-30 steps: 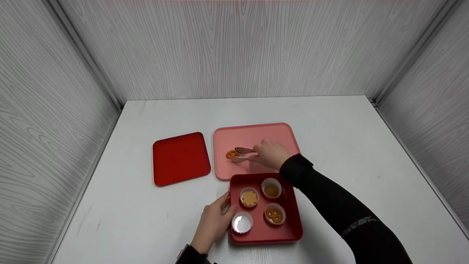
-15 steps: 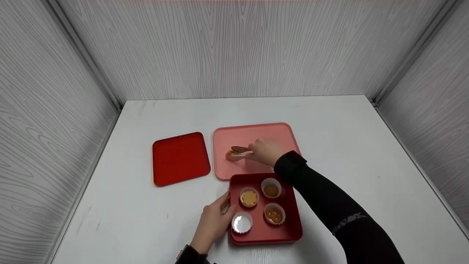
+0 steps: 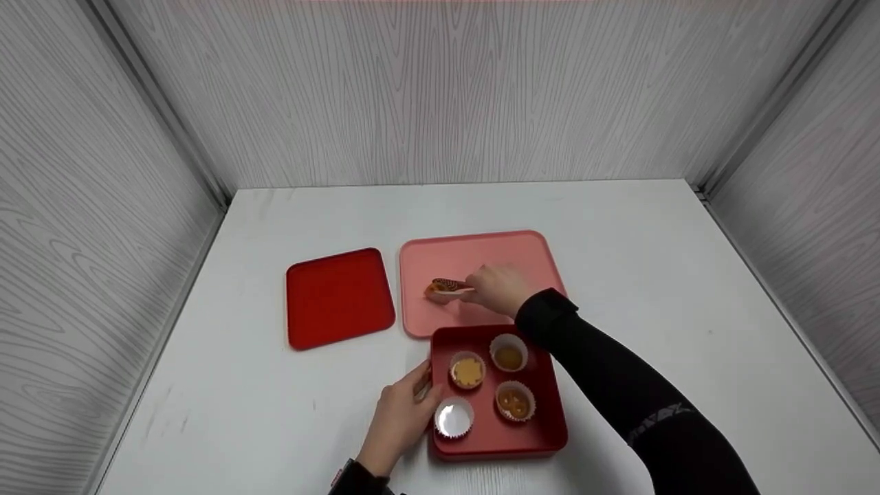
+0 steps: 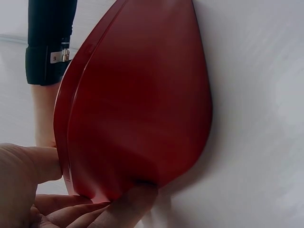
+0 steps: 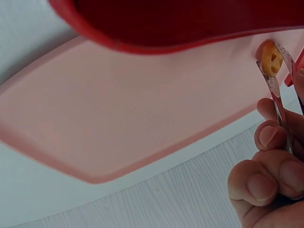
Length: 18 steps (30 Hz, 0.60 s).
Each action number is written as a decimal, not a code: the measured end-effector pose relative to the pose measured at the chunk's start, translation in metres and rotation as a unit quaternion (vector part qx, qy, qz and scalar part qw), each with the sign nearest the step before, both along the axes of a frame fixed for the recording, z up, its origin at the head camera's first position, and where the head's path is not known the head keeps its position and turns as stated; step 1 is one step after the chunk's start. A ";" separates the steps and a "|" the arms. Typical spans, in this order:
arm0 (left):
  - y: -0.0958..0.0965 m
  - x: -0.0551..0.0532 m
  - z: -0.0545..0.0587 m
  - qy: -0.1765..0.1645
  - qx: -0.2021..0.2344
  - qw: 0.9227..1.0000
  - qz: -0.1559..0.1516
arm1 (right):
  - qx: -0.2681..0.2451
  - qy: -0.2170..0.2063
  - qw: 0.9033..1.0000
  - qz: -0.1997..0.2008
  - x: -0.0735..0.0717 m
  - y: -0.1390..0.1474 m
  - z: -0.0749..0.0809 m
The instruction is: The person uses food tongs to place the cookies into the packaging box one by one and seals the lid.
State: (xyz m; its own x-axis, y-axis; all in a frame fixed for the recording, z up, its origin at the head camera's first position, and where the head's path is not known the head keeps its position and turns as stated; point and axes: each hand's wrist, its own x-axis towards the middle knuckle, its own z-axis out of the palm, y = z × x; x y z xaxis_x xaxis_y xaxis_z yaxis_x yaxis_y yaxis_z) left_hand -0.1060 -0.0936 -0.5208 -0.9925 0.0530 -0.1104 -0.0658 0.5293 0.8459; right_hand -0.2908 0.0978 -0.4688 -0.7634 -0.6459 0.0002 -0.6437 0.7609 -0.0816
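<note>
My right hand [image 3: 502,289] grips metal tongs [image 5: 275,92] over the left part of a pink tray [image 3: 474,251]. Their perforated tips sit on either side of a small golden-brown pretzel [image 5: 272,59], close over the tray. My left hand [image 3: 407,411] holds the left wall of a red box [image 3: 488,436], thumb at the rim and fingers along the outside. Inside the box are a white paper cup [image 3: 454,418] with nothing visible in it, a cup with a yellow flower-shaped biscuit [image 3: 469,372], a cup with a pretzel [image 3: 514,402], and a cup with a brownish piece [image 3: 509,357].
A flat red tray [image 3: 340,299] lies left of the pink one. The box stands at the pink tray's near edge, under my right sleeve [image 3: 632,385]. Grey wood-grain panels [image 3: 440,96] close off the back and both sides of the white table [image 3: 240,399].
The tongs have shifted slightly left, and their tips have come together around the pretzel. My left hand and the box have stayed in place.
</note>
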 end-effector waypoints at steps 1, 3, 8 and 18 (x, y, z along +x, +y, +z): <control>0.000 0.000 0.000 0.001 -0.001 1.000 0.000 | -0.004 -0.002 1.000 0.000 0.000 0.001 0.000; 0.000 0.000 -0.001 0.004 -0.003 1.000 0.002 | -0.012 -0.002 1.000 0.002 0.001 0.002 -0.001; 0.000 0.001 0.000 0.003 -0.003 1.000 0.002 | -0.016 0.011 1.000 0.015 0.003 0.008 -0.001; 0.000 -0.001 0.000 -0.002 0.004 1.000 -0.002 | -0.041 0.049 0.997 0.039 0.008 0.030 0.000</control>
State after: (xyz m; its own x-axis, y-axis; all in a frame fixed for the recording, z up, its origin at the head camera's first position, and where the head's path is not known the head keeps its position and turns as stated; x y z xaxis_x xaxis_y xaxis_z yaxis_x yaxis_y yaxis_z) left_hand -0.1070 -0.0938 -0.5212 -0.9919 0.0573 -0.1136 -0.0671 0.5234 0.8495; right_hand -0.2826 0.1274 -0.4684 -0.7047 -0.6981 0.1264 -0.7086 0.7016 -0.0753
